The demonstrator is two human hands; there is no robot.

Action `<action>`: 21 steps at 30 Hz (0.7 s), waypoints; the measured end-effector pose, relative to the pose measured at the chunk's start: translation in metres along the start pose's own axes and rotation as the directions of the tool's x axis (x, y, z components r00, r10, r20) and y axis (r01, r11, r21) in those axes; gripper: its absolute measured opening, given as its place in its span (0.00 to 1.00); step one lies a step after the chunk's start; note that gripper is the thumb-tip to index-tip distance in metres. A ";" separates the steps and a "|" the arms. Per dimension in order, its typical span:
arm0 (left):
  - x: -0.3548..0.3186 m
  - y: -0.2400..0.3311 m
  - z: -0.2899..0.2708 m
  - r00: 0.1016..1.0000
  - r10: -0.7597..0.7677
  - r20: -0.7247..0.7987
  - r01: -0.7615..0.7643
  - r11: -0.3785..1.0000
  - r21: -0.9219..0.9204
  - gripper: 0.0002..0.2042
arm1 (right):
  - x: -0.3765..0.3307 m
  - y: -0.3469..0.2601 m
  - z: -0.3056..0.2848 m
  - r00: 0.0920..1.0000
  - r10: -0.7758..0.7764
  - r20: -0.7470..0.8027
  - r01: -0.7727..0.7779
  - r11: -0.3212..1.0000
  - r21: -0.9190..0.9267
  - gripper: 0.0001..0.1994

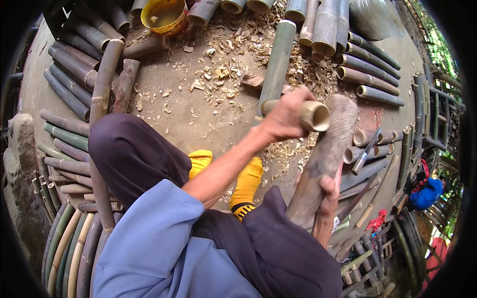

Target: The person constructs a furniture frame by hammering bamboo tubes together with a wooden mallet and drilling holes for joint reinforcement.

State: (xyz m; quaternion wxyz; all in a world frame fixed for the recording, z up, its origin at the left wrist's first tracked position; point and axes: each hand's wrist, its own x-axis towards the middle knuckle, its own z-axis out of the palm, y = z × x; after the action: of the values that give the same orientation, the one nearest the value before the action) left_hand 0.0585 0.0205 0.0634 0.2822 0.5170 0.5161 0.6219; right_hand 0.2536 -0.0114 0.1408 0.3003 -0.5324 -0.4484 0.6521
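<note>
My left hand (288, 115) is wrapped around a short bamboo tube (316, 118), whose hollow, pale-cut end points to the right. That tube lies against or just beside the upper part of a thick, weathered wooden log (322, 159), which leans up from beside my right thigh; whether they touch I cannot tell. Lower on the log, my right hand (329, 191) grips it from its right side, fingers curled and partly hidden. A long green bamboo pole (278, 64) extends away behind my left hand. Right of the log, a knife (366, 153) rests on cut bamboo pieces.
Pale shavings (218, 74) litter the dirt floor. A yellow bucket (165, 18) of murky liquid stands at the far left. Bamboo sections (69, 126) lie along the left, with more (370, 74) at the right. An upright bamboo pole (102, 94) stands beside my left knee.
</note>
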 end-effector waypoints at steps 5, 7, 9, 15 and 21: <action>-0.006 0.001 -0.003 0.999 0.017 -0.034 -0.019 0.999 -0.044 0.24 | -0.003 -0.011 0.001 0.997 0.075 -0.029 -0.067 0.975 0.213 0.36; -0.002 -0.002 0.000 0.999 0.029 -0.032 -0.030 0.999 -0.014 0.24 | 0.003 0.007 -0.010 0.993 0.115 -0.028 -0.104 0.960 0.258 0.37; -0.002 0.000 -0.007 0.999 -0.029 -0.024 0.027 0.997 -0.070 0.24 | -0.011 -0.013 0.024 0.998 -0.032 0.055 0.037 0.993 -0.109 0.45; -0.007 -0.004 -0.002 0.999 -0.013 -0.032 0.011 0.997 -0.072 0.25 | -0.012 -0.048 0.018 0.789 -0.601 -0.129 0.458 0.714 -0.529 0.49; -0.003 -0.002 0.005 1.000 0.002 -0.015 -0.002 1.000 -0.027 0.25 | -0.007 -0.054 0.031 0.672 -0.741 0.005 0.559 0.503 -0.659 0.46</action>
State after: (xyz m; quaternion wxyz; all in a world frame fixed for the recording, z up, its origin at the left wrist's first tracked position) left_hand 0.0636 0.0203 0.0604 0.2846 0.5088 0.5094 0.6330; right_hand 0.2212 -0.0029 0.1931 0.3958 -0.4737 -0.7541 0.2241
